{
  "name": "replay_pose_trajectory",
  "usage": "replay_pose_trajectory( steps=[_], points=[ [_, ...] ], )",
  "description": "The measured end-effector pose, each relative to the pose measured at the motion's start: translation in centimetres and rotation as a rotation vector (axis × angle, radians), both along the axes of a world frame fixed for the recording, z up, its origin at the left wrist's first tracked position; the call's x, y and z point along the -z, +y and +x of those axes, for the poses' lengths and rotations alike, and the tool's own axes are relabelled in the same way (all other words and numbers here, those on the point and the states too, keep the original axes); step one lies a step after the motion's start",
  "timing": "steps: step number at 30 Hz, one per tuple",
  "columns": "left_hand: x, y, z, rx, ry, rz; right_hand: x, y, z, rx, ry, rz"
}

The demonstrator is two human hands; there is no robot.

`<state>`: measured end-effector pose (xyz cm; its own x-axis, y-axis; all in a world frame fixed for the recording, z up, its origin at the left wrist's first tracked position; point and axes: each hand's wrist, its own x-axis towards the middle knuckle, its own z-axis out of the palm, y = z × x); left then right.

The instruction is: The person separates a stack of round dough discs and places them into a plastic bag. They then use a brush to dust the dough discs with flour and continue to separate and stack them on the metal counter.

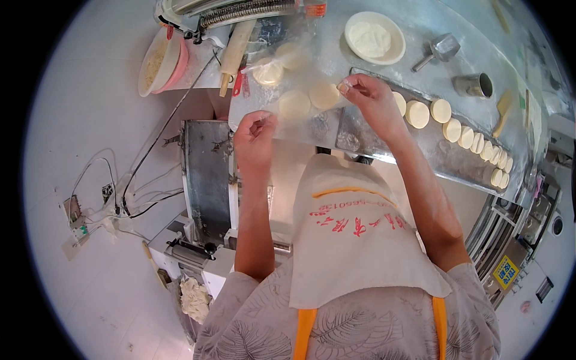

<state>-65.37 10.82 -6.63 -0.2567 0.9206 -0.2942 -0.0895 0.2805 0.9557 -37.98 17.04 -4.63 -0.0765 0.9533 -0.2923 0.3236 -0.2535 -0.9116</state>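
Leaf-print shirt [360,339] nearest; ahead, left hand [255,133] and right hand [368,96], fingers pinched closed, apparently grip the near edge of clear film [306,78] over dough rounds [294,105] on the table [420,30] (contact unclear), judged light, limp, clingy, best held by its corners.

The left hand [257,133] and the right hand [367,93], fingers pinched, hold a thin clear sheet [303,84] above pale dough rounds [294,107] on a dusty table [421,30]. The right forearm crosses a metal tray [359,133] carrying more rounds [417,114]. Beyond the tray are a bowl [398,52] of white powder [371,39], a scoop [444,48] and a metal cup [475,86].
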Motion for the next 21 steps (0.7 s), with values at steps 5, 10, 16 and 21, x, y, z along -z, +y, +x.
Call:
replay_pose_trajectory(
  steps=[5, 10, 16, 21],
  points=[
    [0.7, 1.0, -0.9, 0.084, 0.046, 0.105, 1.5, 1.7, -0.2, -0.106, 0.079, 0.255],
    [4.1, 2.9, 0.0, 0.093, -0.143, 0.189, 3.6, 3.2, -3.3, -0.089, 0.379, 0.005],
    [4.8, 4.2, 2.4, 0.312, -0.072, 0.113, 8.1, 3.5, -7.1, -0.106, 0.354, -0.041],
    [6.3, 4.5, 3.5, 0.136, -0.295, -0.003, 7.8, 2.6, -7.9, -0.041, 0.342, -0.057]
  ],
)
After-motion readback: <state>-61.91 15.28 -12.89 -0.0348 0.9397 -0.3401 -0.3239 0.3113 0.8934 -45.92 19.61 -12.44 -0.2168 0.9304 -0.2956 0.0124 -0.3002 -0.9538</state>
